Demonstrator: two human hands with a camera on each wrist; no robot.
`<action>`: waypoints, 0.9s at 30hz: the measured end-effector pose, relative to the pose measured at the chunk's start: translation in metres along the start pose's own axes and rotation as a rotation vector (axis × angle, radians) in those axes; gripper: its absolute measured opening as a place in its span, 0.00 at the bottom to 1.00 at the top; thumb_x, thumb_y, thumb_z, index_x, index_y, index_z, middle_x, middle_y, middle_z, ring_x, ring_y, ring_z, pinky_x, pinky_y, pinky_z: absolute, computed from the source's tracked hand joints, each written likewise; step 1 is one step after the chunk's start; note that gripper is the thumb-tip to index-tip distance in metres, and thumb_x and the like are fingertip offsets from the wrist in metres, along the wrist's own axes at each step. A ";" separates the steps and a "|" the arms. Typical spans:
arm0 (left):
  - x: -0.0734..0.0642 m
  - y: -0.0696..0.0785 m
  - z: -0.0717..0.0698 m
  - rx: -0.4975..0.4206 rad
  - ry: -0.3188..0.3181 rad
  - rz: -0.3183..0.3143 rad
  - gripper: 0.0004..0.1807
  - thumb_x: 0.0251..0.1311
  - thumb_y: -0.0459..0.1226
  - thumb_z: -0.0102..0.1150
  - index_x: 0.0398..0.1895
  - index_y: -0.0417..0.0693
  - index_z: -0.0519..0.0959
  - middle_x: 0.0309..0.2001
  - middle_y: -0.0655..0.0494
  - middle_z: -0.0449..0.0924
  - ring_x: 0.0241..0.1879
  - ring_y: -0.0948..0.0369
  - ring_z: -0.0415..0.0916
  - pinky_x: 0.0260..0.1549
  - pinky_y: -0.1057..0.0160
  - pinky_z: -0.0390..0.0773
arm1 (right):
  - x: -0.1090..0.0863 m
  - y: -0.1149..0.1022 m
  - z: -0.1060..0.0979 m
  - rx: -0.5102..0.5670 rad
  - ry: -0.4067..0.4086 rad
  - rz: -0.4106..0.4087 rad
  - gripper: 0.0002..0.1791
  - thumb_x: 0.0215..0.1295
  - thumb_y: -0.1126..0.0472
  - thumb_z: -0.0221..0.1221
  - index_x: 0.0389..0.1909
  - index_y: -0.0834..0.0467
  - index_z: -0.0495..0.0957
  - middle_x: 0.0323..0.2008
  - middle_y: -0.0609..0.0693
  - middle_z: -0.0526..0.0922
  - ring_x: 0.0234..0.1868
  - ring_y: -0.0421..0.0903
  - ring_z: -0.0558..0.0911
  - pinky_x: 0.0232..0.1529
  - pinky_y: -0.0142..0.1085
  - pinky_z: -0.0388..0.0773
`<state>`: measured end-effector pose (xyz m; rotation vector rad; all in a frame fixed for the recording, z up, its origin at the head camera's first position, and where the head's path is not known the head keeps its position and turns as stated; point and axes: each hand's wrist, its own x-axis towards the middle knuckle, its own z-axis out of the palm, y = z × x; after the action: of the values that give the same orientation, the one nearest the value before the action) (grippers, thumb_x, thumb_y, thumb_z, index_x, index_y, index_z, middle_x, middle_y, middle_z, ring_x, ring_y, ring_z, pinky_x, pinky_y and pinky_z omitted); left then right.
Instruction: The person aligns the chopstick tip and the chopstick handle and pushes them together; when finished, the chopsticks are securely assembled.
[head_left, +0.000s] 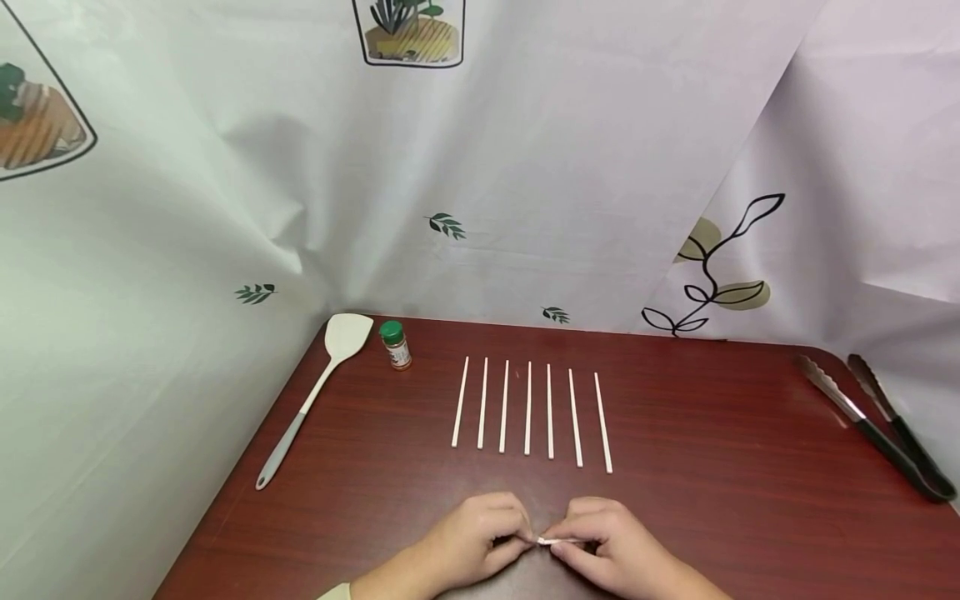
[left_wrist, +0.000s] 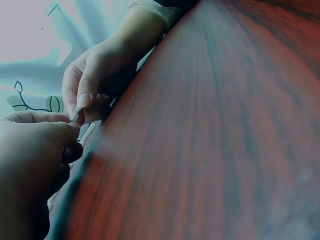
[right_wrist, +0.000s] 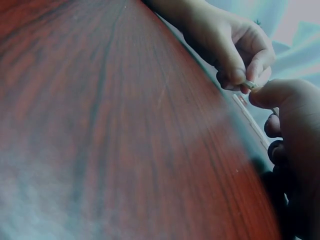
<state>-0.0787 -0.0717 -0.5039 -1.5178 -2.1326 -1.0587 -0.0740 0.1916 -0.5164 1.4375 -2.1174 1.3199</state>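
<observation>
Low in the head view, my left hand (head_left: pixel 480 537) and right hand (head_left: pixel 615 550) meet over the front of the table. A short thin white stick (head_left: pixel 555 542) lies between their fingertips. The left thumb and fingers pinch its left end, while the right thumb and fingers grip it farther along, hiding part of it. Both wrist views show the two sets of fingertips close together on the stick (right_wrist: pixel 251 85). Beyond the hands, several thin white sticks (head_left: pixel 528 408) lie side by side in a spaced row, pointing away from me.
A white spatula (head_left: pixel 346 337) with a grey handle lies along the left edge. Beside it stands a small spice jar (head_left: pixel 397 350) with a green lid. Black-handled metal tongs (head_left: pixel 885 442) lie at the right edge. White printed cloth (head_left: pixel 525 167) hangs behind the dark red table (head_left: pixel 712 433).
</observation>
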 end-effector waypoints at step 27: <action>0.002 0.002 0.005 0.074 0.052 -0.034 0.08 0.60 0.28 0.74 0.36 0.49 0.86 0.38 0.64 0.83 0.42 0.73 0.81 0.48 0.80 0.77 | 0.003 -0.005 0.006 -0.089 0.016 0.080 0.15 0.64 0.69 0.73 0.47 0.48 0.89 0.37 0.36 0.86 0.34 0.27 0.77 0.37 0.18 0.73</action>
<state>-0.0772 -0.0661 -0.5051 -1.4101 -2.1443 -1.0081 -0.0698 0.1849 -0.5153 1.3155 -2.2150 1.2428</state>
